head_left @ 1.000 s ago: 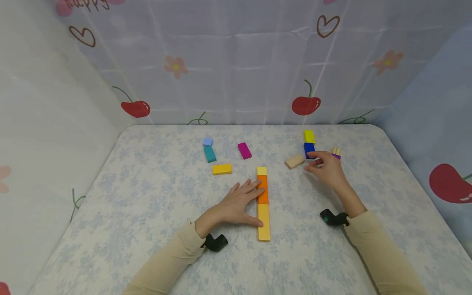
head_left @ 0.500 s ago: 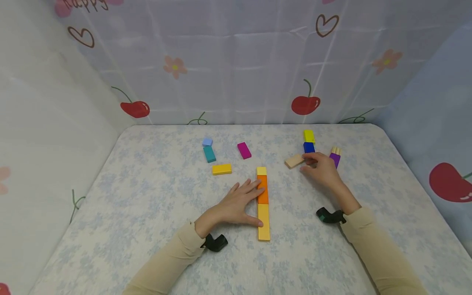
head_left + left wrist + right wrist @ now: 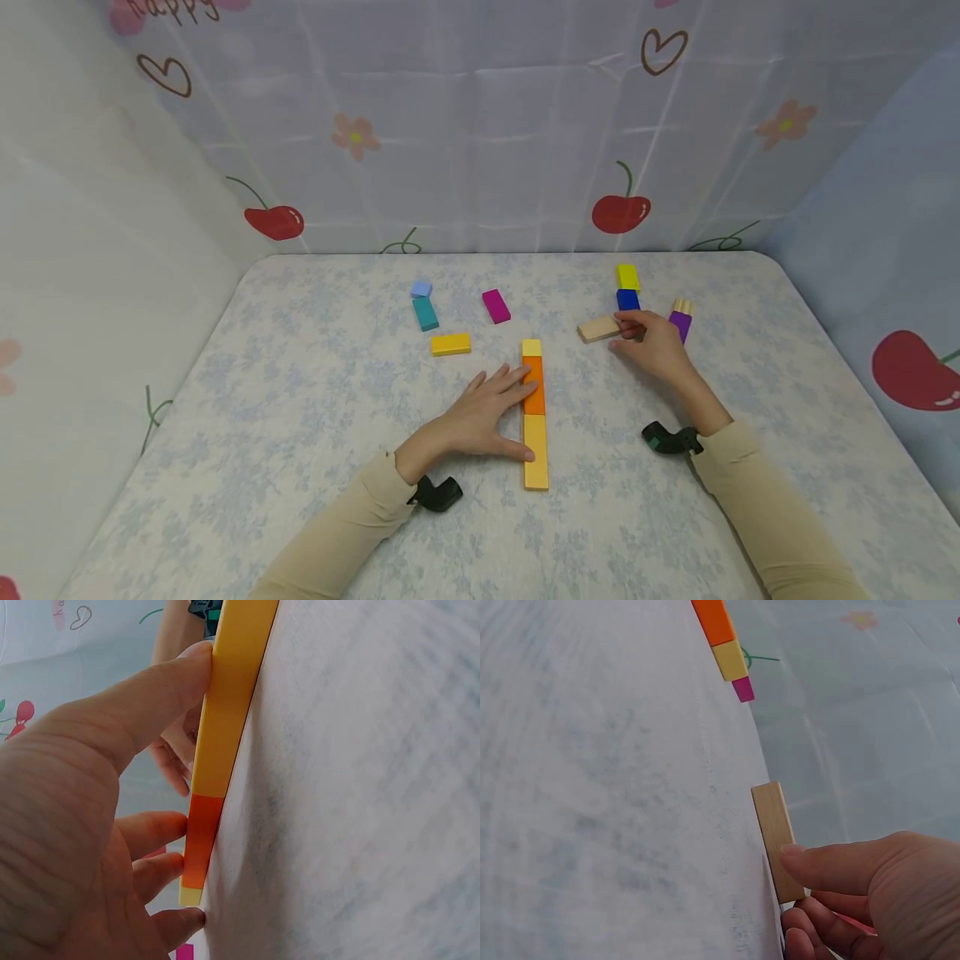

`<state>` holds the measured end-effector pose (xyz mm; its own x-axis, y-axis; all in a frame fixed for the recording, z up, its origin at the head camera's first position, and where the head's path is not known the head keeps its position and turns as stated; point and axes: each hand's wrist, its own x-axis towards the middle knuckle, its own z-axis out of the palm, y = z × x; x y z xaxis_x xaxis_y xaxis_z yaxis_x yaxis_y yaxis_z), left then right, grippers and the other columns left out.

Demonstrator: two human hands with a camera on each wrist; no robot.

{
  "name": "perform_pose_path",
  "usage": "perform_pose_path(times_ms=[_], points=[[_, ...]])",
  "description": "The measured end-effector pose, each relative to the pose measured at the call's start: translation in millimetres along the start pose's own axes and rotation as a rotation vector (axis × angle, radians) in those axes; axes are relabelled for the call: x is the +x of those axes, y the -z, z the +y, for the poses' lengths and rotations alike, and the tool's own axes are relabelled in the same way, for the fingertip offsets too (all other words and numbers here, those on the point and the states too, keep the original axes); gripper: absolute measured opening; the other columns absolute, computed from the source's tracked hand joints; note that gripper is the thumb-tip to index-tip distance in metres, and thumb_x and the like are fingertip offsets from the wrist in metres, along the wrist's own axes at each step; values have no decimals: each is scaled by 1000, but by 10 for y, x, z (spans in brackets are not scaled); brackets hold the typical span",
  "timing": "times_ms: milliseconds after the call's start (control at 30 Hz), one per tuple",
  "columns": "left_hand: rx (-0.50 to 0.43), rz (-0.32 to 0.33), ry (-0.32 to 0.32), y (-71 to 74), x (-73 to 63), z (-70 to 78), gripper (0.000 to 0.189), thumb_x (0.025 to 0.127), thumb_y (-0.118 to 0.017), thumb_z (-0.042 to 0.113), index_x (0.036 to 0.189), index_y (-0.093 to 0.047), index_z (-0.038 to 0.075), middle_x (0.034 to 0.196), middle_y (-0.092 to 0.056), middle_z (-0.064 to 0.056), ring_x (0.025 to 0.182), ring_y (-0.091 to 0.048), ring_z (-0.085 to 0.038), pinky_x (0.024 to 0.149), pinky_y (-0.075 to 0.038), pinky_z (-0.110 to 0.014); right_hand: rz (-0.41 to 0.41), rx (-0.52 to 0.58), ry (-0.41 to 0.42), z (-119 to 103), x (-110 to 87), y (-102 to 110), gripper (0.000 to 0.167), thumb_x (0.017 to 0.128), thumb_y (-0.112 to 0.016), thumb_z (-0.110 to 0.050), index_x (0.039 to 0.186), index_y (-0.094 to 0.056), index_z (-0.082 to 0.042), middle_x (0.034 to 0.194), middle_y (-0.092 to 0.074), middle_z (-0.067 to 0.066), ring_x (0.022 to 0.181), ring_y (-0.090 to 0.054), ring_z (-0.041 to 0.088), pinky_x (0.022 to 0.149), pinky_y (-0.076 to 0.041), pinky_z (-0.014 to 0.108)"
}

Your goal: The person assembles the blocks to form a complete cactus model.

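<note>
My left hand (image 3: 480, 417) rests spread along a straight row of blocks. Its thumb touches the long pale-orange block (image 3: 536, 467), while fingertips lie on the orange block (image 3: 534, 396); a small light-yellow block (image 3: 532, 347) forms the far end. On the right, my right hand (image 3: 660, 343) pinches a plain wooden block (image 3: 596, 329) by its right end. In the right wrist view the thumb presses the side of this wooden block (image 3: 772, 825), with curled fingers at its lower end. Just behind that hand lies a dark-blue block (image 3: 627, 299), touching a bright-yellow block (image 3: 627, 277).
A purple piece with cream prongs (image 3: 681, 319) lies right of the right hand. Left of the row are a yellow block (image 3: 451, 344), a magenta block (image 3: 496, 306), a teal block (image 3: 425, 313) and a small light-blue block (image 3: 422, 289). A printed curtain hangs behind the table.
My right hand has moved slightly left and toward me, from beside the dark-blue block to the wooden block, which has turned a little. The purple piece shows more. My left hand stays put.
</note>
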<state>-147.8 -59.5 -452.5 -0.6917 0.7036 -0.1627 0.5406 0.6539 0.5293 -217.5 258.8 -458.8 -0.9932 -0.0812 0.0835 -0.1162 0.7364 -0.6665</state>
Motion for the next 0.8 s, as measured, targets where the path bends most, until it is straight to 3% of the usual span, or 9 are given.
perform_pose_path(times_ms=[333,633,800], points=[[-1,5,0,-15,-13,-14,96,78,-75,58,155,-31,21,166,-11,3,154,-4,-25,123,-2,-53,-26,-7,-1,-15,39,-18,53,87,-72,-9,136,-54,4,118,-59,25,98,-64,36,86,-54,50],[0,7,-4,-15,-11,-18,95,78,-74,58,155,-31,21,166,-11,4,154,-4,-24,123,-3,-53,-86,-18,57,-26,115,2,54,87,-72,-9,137,-54,2,114,-58,24,92,-58,31,75,-48,28],[8,6,-8,-13,-3,-19,96,78,-74,58,155,-31,21,166,-10,4,154,-4,-24,123,-2,-52,-86,-10,54,-23,132,11,49,87,-72,-8,132,-57,4,113,-57,24,90,-58,30,71,-46,23]])
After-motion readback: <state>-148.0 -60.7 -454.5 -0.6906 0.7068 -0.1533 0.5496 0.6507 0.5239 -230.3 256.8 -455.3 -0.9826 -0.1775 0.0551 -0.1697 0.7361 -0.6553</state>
